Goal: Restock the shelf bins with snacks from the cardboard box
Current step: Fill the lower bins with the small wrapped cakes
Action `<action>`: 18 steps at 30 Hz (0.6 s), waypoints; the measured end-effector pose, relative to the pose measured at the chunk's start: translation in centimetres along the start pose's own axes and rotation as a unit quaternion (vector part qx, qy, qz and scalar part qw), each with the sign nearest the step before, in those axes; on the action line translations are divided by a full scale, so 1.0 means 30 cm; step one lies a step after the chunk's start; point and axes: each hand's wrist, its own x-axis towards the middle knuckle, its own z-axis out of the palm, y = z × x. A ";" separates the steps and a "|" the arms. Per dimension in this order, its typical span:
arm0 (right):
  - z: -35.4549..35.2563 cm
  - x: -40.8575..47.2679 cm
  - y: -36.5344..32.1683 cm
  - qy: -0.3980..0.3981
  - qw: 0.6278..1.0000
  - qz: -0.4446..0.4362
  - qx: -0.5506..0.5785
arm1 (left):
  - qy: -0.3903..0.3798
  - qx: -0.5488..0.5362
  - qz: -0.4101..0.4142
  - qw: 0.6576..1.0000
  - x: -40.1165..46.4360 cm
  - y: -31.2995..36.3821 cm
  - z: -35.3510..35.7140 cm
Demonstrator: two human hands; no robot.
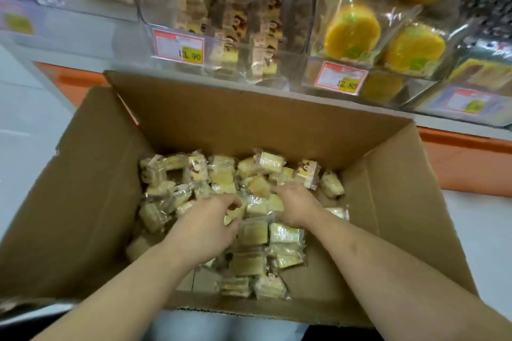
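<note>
Head view looked down into an open cardboard box (194,119) with both bare forearms reaching in. The left hand (206,220) lay palm-down on the heap of wrapped snack cakes (221,174), its fingers curled down among the packets with the thumb bent toward them; it seemed to be pinching a packet, though which one the fingers closed on could not be made out. The right hand (293,206) rested on the heap just right of the left, fingers bent and buried among the wrappers, so whether it gripped anything could not be told.

The snacks were small pale-yellow sponge squares, each sealed in clear crinkled film, some printed with a brown and red mark. They lay jumbled in the box's middle, under and around both hands, with bare brown board showing at the near left and right of the floor. The box walls were plain corrugated brown, flaps splayed outward.

Beyond the far flap stood clear plastic shelf bins: the middle bin (155,3) held similar wrapped cake pieces behind a red-edged price tag (178,46), and the bin to the right (314,69) held round yellow cakes (352,32) in clear bags.
</note>
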 end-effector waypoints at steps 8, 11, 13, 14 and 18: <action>-0.127 0.013 -0.010 0.007 0.982 0.034 0.187 | -0.023 -0.059 -0.053 0.997 0.025 -0.004 -0.004; -0.278 -0.050 -0.067 0.020 0.922 0.016 0.387 | -0.006 -0.123 -0.086 0.989 0.035 -0.004 -0.010; -0.339 -0.095 -0.125 -0.025 0.880 -0.044 0.472 | 0.005 -0.196 -0.096 0.976 0.033 0.003 -0.026; -0.354 -0.117 -0.155 -0.062 0.861 -0.071 0.499 | 0.004 -0.235 -0.096 0.967 0.028 0.010 -0.038; -0.335 -0.154 -0.185 -0.162 0.799 -0.095 0.571 | -0.007 -0.339 -0.074 0.938 0.005 0.015 -0.064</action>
